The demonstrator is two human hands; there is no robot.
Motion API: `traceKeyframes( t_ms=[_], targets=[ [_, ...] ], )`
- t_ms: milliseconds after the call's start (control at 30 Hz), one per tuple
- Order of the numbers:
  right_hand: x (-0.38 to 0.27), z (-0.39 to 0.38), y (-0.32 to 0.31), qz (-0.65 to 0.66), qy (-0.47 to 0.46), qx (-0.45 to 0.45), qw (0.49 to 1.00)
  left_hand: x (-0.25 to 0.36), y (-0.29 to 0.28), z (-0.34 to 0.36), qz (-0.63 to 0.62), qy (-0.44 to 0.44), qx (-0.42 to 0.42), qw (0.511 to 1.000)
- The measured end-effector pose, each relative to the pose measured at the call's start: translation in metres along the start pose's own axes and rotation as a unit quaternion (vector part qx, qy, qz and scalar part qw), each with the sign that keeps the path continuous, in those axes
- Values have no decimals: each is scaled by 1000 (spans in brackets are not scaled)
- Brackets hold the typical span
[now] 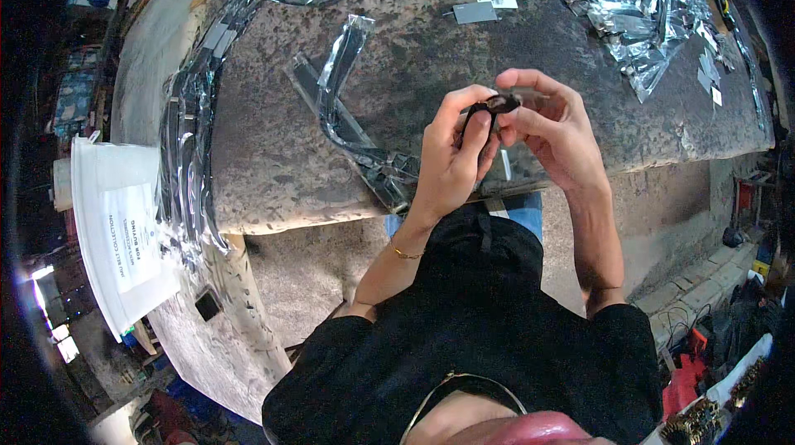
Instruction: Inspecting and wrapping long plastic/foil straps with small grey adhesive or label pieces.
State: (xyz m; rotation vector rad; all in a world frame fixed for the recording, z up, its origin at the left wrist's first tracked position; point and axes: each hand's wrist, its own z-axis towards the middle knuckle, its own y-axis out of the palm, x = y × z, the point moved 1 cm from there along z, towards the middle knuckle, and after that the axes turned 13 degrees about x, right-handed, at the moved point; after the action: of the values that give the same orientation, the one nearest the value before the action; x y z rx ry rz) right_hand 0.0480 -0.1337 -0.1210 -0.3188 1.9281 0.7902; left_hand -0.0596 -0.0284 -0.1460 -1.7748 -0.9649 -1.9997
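My left hand [451, 147] is closed around a dark belt [502, 103], its thumb pressing on a folded, looped part. Held in front of me, the loop is above the table's near edge. My right hand [567, 134] is at the belt's upper end, with thumb and forefinger curled around it; its fingertips are slightly smeared. Most of the belt is hidden by my hands. Just below them shows a small white strip [507, 165]. To the left, a dark belt in a clear plastic sleeve [335, 97] lies bent on the table.
The worn, mottled table [273, 155] curves around me. Sleeved belts [186, 139] line its left side; a shiny pile of plastic sleeves [633, 10] lies far right. A grey tag [475, 12] and a white tag [503, 0] lie at the back. A white tub [112, 163] stands left.
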Motion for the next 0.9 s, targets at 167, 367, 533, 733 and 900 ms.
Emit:
traceKeyframes(
  t_ms=[167, 367, 533, 733, 900],
  targets=[
    [6, 0, 3, -93, -37, 21, 995, -3, -10, 5, 11, 16, -19, 1000],
    [6, -1, -5, -60, -8, 12, 998, -8, -10, 7, 9, 13, -42, 999],
    [4, -1, -11, -74, 14, -16, 997, -17, -19, 10, 35, 32, -69, 996],
    [17, -1, -7, -41, -27, 43, 998, -10, -9, 11, 26, -3, -36, 999],
    [17, -1, -2, -86, -48, 44, 994, -19, -8, 6, 39, 4, -25, 999]
  ],
)
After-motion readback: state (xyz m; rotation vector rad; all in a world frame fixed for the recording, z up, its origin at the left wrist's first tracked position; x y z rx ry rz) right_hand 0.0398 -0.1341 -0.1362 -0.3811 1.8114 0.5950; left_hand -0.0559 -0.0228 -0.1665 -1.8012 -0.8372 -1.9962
